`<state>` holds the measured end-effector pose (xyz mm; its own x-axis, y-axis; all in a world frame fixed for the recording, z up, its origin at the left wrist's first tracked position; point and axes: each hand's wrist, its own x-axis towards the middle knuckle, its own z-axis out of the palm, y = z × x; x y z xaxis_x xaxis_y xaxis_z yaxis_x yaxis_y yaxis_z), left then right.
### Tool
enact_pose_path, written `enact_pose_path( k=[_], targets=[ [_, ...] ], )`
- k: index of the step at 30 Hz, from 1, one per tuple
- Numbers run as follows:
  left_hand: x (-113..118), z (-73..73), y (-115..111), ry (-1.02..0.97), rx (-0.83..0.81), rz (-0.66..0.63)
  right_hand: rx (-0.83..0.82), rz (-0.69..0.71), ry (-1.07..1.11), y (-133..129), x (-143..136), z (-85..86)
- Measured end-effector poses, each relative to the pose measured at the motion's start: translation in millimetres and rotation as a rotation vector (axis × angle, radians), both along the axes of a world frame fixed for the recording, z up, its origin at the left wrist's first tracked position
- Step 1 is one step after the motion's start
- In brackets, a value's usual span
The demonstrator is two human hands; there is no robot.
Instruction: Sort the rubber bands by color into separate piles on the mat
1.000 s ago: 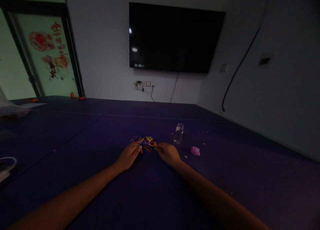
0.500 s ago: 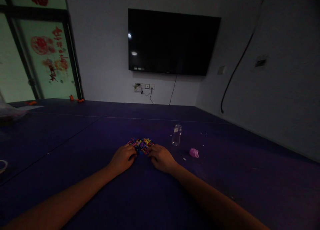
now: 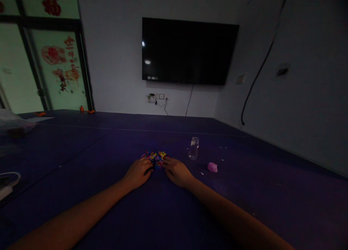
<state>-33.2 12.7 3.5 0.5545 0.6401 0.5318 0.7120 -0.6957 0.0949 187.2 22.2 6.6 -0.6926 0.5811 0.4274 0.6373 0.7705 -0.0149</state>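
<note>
A small heap of multicoloured loop-like pieces [image 3: 157,158], too small to name surely, lies on the dark purple surface in front of me. My left hand [image 3: 139,173] touches the heap's left edge, its fingers bent over it and its thumb apart below. At the right edge, my right hand [image 3: 176,172] rests with bent fingers against the pieces, its thumb also apart. Neither hand visibly lifts anything. To the right of the heap stands a clear jar [image 3: 193,148] without a lid. A crumpled-looking pink object [image 3: 212,167] lies nearer to me, beyond my right hand.
White scraps [image 3: 202,174] are scattered around the jar. At the left edge are a clear plastic bag [image 3: 13,121] and a white cable [image 3: 16,177]. Orange objects [image 3: 82,109] sit at the far left, by the glass door. A television [image 3: 187,52] hangs on the wall.
The view has tilted up and turned a little left, so everything sits slightly lower and to the right. Both hands stay at the heap, with little movement.
</note>
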Motion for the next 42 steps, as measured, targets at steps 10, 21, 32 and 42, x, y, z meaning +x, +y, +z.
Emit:
enact_pose_path(
  k=[10,21,32,42],
  targets=[
    [0.8,1.8,-0.9,-0.022,0.038,0.001,-0.012,0.005,0.0,-2.6,-0.5,2.7],
    [0.7,1.8,-1.6,-0.009,0.011,-0.045,-0.018,-0.042,-0.059,-1.5,-2.0,2.5],
    [-0.2,-1.3,0.0,-0.022,0.027,-0.031,0.071,-0.083,0.053,5.9,-2.1,-8.3],
    [-0.4,-2.1,0.1,0.005,0.072,-0.081,0.095,-0.061,-0.031,1.2,-3.4,-3.4]
  ],
)
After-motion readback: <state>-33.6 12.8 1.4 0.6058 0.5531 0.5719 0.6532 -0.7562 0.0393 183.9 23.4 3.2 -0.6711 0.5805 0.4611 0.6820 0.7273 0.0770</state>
